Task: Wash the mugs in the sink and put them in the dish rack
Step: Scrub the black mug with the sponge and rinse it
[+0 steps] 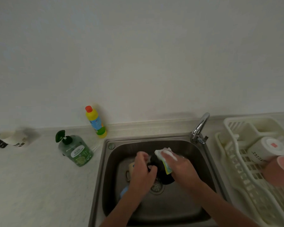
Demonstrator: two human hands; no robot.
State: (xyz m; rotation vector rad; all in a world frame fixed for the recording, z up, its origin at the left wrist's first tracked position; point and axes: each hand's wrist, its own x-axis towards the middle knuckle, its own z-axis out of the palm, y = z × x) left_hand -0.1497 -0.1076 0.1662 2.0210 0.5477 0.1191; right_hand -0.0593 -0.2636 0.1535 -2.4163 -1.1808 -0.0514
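Sink (111,161): 2 hands scrub 1 black mug (162,174).

A brushed stainless-steel sink (195,154) sits beneath a polished chrome faucet (200,126). The dish rack (233,154) is matt cream plastic, set on a pale speckled countertop (39,185); the sponge (166,154) looks soft and foamy.

- Black mug (161,169): mostly covered by both hands and sponge (165,157).
- Pink mug (280,171): cut by right edge.
- Far-left white mug (15,139): blurred, lettering unreadable.
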